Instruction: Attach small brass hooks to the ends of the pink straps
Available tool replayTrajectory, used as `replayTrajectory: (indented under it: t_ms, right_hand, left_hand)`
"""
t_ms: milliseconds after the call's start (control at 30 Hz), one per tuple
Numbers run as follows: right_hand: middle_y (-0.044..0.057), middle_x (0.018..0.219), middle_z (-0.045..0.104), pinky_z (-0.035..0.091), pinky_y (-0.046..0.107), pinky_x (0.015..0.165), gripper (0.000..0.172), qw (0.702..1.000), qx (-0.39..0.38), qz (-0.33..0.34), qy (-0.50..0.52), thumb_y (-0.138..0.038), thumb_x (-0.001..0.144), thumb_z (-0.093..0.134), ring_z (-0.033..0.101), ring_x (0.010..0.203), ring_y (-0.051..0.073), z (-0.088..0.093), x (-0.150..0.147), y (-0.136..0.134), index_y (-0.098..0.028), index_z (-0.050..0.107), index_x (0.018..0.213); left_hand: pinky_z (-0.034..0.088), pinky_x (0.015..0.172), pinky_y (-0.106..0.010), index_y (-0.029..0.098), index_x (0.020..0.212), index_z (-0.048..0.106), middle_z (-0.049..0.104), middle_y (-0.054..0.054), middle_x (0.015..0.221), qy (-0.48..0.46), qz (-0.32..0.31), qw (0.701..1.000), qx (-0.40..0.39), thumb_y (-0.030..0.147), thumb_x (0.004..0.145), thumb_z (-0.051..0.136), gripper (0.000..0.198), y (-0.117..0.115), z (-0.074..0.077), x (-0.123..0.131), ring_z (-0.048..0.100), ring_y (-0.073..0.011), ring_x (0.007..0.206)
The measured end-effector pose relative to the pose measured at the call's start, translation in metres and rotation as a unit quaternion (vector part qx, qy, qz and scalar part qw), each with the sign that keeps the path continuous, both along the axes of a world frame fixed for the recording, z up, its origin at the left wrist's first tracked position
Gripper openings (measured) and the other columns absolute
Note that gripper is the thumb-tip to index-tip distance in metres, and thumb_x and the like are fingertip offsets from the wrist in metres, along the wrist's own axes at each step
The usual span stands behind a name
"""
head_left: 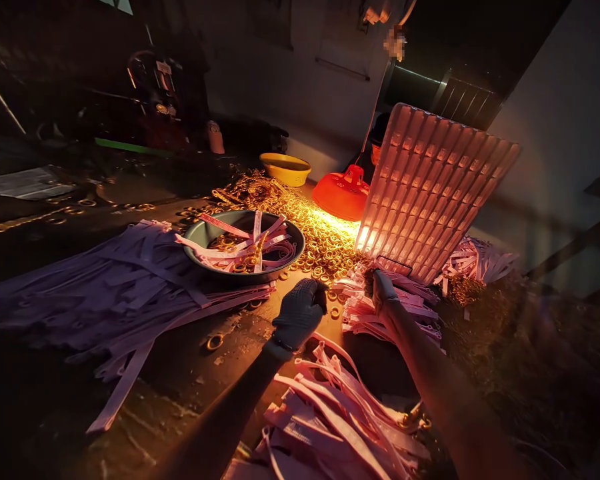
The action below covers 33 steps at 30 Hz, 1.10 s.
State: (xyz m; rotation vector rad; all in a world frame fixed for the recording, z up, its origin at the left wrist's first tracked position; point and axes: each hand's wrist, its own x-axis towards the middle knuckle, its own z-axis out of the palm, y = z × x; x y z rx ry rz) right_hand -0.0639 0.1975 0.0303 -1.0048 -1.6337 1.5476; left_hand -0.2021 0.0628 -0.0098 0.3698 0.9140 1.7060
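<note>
Left hand point(300, 308) — curled, contents hidden — front-right of the bowl point(203, 232); right hand point(381, 288) farther right of it, over straps point(360, 312), grip impossible to tell.

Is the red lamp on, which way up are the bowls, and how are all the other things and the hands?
Red lamp: on, glowing brightly
Dark bowl: upright, with straps and rings inside
Yellow bowl: upright
Ridged panel: standing up, tilted
Rings: loose, heaped
Pink straps: in loose piles
Left hand: gloved, fingers curled
Right hand: by more straps, grip unclear
</note>
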Motion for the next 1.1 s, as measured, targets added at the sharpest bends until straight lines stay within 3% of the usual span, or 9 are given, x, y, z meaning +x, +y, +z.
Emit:
replayTrajectory:
  t_ms: [100, 233, 400, 600, 700, 800, 867, 1000, 1100]
  right_hand:
    - [-0.013, 0.047, 0.026, 0.015, 0.022, 0.04, 0.031, 1.0, -0.016, 0.001, 0.019, -0.041, 0.069, 0.063, 0.018, 0.04, 0.006, -0.001, 0.006, 0.003, -0.025, 0.037, 0.063]
    - [-0.01, 0.052, 0.04, 0.02, 0.023, 0.039, 0.031, 0.998, -0.029, 0.051, 0.032, -0.042, 0.063, 0.073, 0.029, 0.04, 0.005, -0.002, 0.01, -0.021, -0.022, 0.05, 0.069]
    - [-0.009, 0.052, 0.047, 0.021, 0.023, 0.037, 0.032, 0.994, -0.043, 0.101, 0.02, -0.042, 0.061, 0.079, 0.034, 0.039, 0.006, 0.005, 0.017, -0.041, -0.019, 0.057, 0.069]
    - [-0.009, 0.052, 0.046, 0.02, 0.022, 0.037, 0.033, 0.989, -0.084, 0.118, 0.014, -0.041, 0.061, 0.079, 0.034, 0.039, 0.006, 0.009, 0.041, -0.05, -0.019, 0.059, 0.075]
    - [-0.009, 0.054, 0.044, 0.022, 0.02, 0.04, 0.029, 0.977, -0.154, 0.148, -0.005, -0.04, 0.067, 0.073, 0.032, 0.042, 0.005, 0.009, 0.058, -0.054, -0.019, 0.054, 0.073]
    - [-0.008, 0.055, 0.042, 0.022, 0.019, 0.042, 0.023, 0.962, -0.208, 0.175, -0.025, -0.038, 0.073, 0.066, 0.027, 0.043, 0.005, 0.004, 0.075, -0.058, -0.018, 0.053, 0.074]
    - [-0.008, 0.055, 0.04, 0.023, 0.019, 0.042, 0.021, 0.958, -0.218, 0.182, -0.03, -0.037, 0.076, 0.063, 0.026, 0.043, 0.006, -0.001, 0.085, -0.062, -0.018, 0.053, 0.074]
    - [-0.007, 0.052, 0.038, 0.026, 0.02, 0.043, 0.025, 0.967, -0.19, 0.162, -0.051, -0.041, 0.081, 0.059, 0.028, 0.043, 0.008, -0.016, 0.107, -0.077, -0.02, 0.049, 0.071]
    - [-0.005, 0.054, 0.043, 0.032, 0.023, 0.047, 0.027, 0.984, -0.123, 0.109, -0.07, -0.045, 0.087, 0.054, 0.035, 0.046, 0.01, -0.024, 0.127, -0.092, -0.021, 0.051, 0.074]
  left_hand:
    - [0.025, 0.036, -0.014, 0.015, 0.09, 0.068, 0.062, 0.0, 0.061, -0.09, -0.02, 0.996, -0.006, 0.006, 0.072, 0.063, 0.02, 0.002, -0.005, -0.019, 0.049, -0.0074, 0.043]
    - [0.027, 0.032, -0.014, 0.012, 0.09, 0.063, 0.063, -0.006, 0.064, -0.165, -0.052, 0.985, -0.016, 0.008, 0.078, 0.053, 0.017, 0.007, -0.014, -0.034, 0.053, -0.0111, 0.044]
    - [0.029, 0.03, -0.015, 0.013, 0.104, 0.065, 0.069, -0.012, 0.08, -0.212, -0.087, 0.973, 0.0, 0.015, 0.092, 0.048, 0.021, 0.011, -0.016, -0.028, 0.064, -0.0162, 0.055]
    - [0.024, 0.032, -0.014, 0.011, 0.089, 0.068, 0.065, -0.007, 0.063, -0.182, -0.117, 0.976, -0.021, 0.01, 0.094, 0.049, 0.019, 0.008, 0.002, -0.007, 0.059, -0.0133, 0.046]
    - [0.023, 0.033, -0.015, 0.009, 0.099, 0.072, 0.064, -0.004, 0.059, -0.103, -0.134, 0.985, -0.029, 0.01, 0.084, 0.067, 0.016, -0.003, 0.014, 0.019, 0.056, -0.0121, 0.043]
    - [0.024, 0.036, -0.016, 0.011, 0.107, 0.075, 0.06, 0.001, 0.052, 0.073, -0.146, 0.986, -0.029, 0.022, 0.071, 0.083, 0.038, -0.015, 0.024, 0.047, 0.044, -0.0068, 0.036]
    - [0.025, 0.038, -0.017, 0.011, 0.105, 0.077, 0.06, 0.001, 0.052, 0.19, -0.143, 0.971, -0.027, 0.029, 0.068, 0.086, 0.042, -0.02, 0.028, 0.064, 0.04, -0.0052, 0.038]
    - [0.033, 0.043, -0.019, 0.013, 0.086, 0.079, 0.067, -0.003, 0.061, 0.339, -0.119, 0.933, -0.005, 0.027, 0.066, 0.082, 0.024, -0.025, 0.028, 0.087, 0.046, -0.0072, 0.047]
    - [0.033, 0.042, -0.019, 0.015, 0.077, 0.072, 0.064, -0.001, 0.058, 0.318, -0.167, 0.933, -0.02, 0.033, 0.071, 0.078, 0.02, -0.027, 0.02, 0.103, 0.045, -0.0072, 0.043]
